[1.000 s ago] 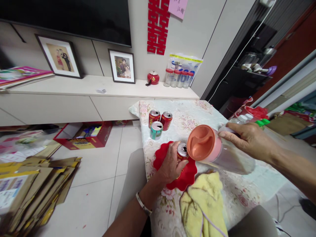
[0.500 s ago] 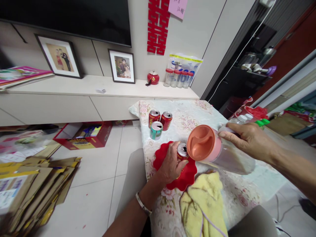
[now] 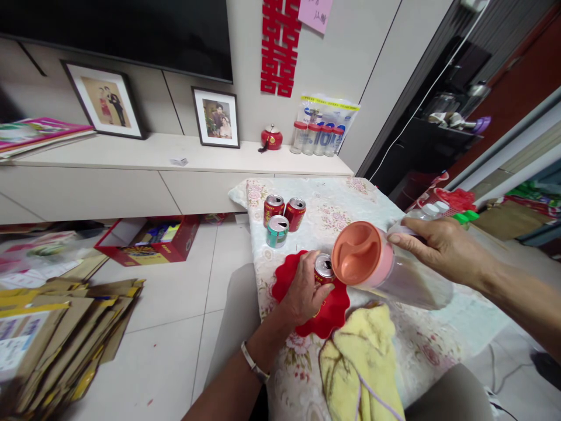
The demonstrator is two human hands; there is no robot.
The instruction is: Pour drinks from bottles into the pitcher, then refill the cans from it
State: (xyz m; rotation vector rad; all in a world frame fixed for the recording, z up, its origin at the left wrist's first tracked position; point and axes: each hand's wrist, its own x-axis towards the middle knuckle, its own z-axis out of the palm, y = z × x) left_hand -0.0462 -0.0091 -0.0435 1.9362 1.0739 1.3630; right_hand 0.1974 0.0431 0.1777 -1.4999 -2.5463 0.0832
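Note:
My left hand (image 3: 304, 292) is wrapped round a red can (image 3: 324, 267), which stands upright and opened on a red scalloped mat (image 3: 287, 278). My right hand (image 3: 438, 242) grips the handle of a clear pitcher (image 3: 416, 283) with an orange lid (image 3: 357, 254). The pitcher is tilted on its side, its lid end close beside the can's top. Whether liquid runs between them cannot be made out. Behind the mat stand two more red cans (image 3: 295, 214) and a green can (image 3: 277, 231), all opened. A yellow towel (image 3: 363, 356) lies in front of the pitcher.
A flowered cloth covers the table (image 3: 333, 199). Several red-lidded jars (image 3: 308, 140) and a red pot (image 3: 272, 138) stand on the white cabinet (image 3: 144, 158) behind. On the floor at left are a red box (image 3: 175, 248) and flattened cardboard (image 3: 83, 333). Bottles stand near the table's right edge.

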